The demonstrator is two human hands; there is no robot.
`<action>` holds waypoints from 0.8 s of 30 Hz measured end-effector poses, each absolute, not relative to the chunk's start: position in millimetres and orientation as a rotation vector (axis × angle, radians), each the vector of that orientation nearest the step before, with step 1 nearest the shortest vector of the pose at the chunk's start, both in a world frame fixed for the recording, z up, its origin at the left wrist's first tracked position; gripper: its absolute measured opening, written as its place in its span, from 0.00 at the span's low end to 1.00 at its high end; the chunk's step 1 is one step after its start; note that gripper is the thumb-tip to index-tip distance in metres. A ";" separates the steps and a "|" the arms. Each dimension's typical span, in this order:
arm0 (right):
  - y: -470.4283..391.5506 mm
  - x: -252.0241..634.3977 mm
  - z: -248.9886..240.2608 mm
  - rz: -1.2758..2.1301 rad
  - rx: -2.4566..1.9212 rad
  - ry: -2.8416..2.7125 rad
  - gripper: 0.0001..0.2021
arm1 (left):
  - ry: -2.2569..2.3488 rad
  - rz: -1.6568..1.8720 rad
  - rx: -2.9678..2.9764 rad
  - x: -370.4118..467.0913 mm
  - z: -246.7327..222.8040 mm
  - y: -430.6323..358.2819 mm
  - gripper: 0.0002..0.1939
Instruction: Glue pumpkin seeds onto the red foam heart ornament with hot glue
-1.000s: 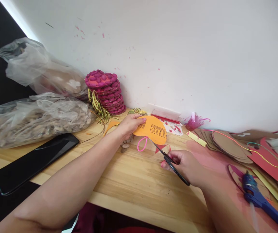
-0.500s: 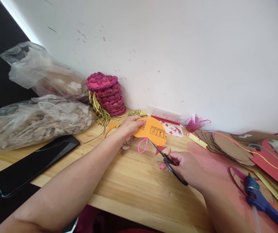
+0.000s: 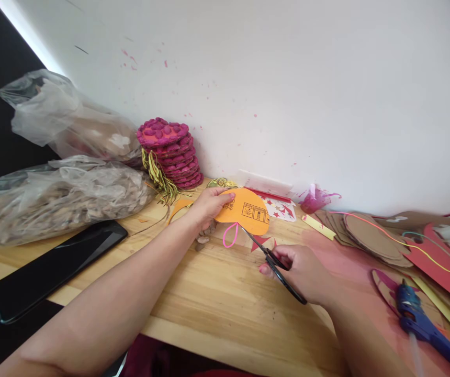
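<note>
Item, left hand (image 3: 209, 207): thumb pressed on the face of a rounded orange card piece with black printing (image 3: 240, 209), fingers mostly hidden from me behind it; gripping.

Item, orange card piece: held over the pale wooden table (image 3: 209, 309), between the two hands. A thin bright-pink cord loop (image 3: 225, 238) hangs at its lower edge; fastened or merely pinched there, I cannot tell.

Item, right hand (image 3: 305, 269): fingers closed around the handles of black-handled metal scissors (image 3: 270, 258). Blades point at the card's lower edge, just beside the loop; whether they bite card or cord, I cannot make out.

Done, by my judgement: the card's curved outline looks largely cut, and an orange card offcut with a curved inner edge (image 3: 176, 208) lies left of it. A stack of magenta lumpy-topped discs (image 3: 176, 152) with yellow-green string tassels (image 3: 158, 175) stands near the wall, looking finished.

Outstanding, by my judgement: the scissor work at that edge seems in hand, not complete. To the right I list plain brown cardboard discs (image 3: 370, 238), apparently undecorated, and near them a blue glue gun (image 3: 415, 317), touched by neither hand.

Remainder, left side: two clear plastic bags (image 3: 64, 196), one behind the other, and a flat glossy black slab (image 3: 60, 269).
</note>
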State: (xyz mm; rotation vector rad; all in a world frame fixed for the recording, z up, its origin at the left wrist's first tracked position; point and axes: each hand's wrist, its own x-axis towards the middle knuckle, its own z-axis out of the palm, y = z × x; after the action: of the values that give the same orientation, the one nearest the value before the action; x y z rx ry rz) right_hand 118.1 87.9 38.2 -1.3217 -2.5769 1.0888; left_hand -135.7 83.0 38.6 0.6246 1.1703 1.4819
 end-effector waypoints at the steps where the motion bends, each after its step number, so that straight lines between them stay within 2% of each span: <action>1: 88.1 117.8 38.1 1.087 -1.324 -2.575 0.21 | 1.170 1.481 0.626 -135.6 38.3 83.2 0.07; 24: 84.1 115.1 49.1 1.081 -1.292 -2.530 0.17 | 1.137 1.501 0.712 -137.0 36.1 80.8 0.14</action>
State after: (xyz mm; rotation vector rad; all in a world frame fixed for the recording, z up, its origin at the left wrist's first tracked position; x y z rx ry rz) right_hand 115.1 84.1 49.1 -1.2921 -2.5297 1.0813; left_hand -137.0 80.8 36.1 0.7123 1.1372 1.5014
